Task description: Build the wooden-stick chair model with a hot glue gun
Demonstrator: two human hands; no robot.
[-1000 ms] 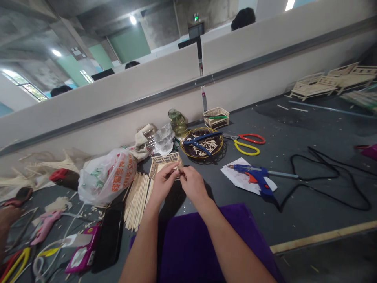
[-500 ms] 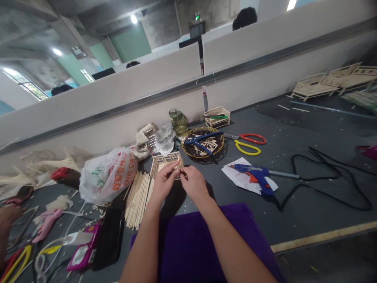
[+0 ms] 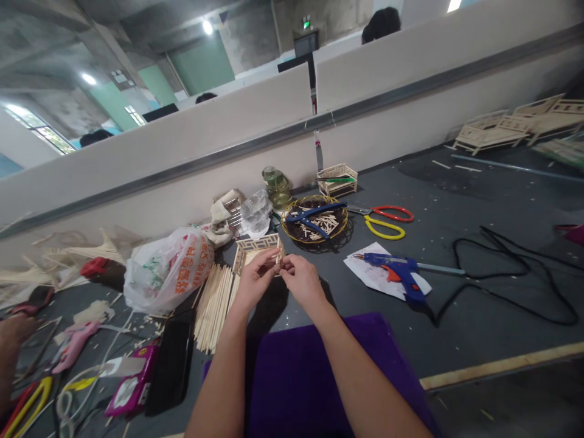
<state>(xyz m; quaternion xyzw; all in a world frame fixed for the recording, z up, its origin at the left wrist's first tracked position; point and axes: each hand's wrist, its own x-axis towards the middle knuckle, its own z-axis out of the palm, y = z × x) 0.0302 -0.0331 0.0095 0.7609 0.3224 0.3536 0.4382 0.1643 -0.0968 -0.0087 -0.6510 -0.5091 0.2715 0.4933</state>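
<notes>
A small frame of pale wooden sticks (image 3: 256, 244) with a lattice back stands on the dark table, partly behind my hands. My left hand (image 3: 258, 277) has its fingers closed at the frame's right end. My right hand (image 3: 301, 275) pinches at the same corner, its fingertips almost touching those of the left. Whatever small part lies between the fingertips is too hidden to make out. Left of my left forearm lies a bundle of thin wooden sticks (image 3: 213, 309). A purple cloth (image 3: 296, 383) is spread beneath my forearms.
Behind my hands is a yellow-rimmed basket (image 3: 345, 226) with blue pliers; scissors (image 3: 385, 228) lie beside it. A blue glue gun (image 3: 401, 267) with its black cord is at right. Left are a plastic bag (image 3: 159, 274), a black phone (image 3: 170, 365) and another person's hand (image 3: 18, 331).
The view has shifted very slightly. Both my hands stay at the frame's right corner, with only a small movement of the fingers.
</notes>
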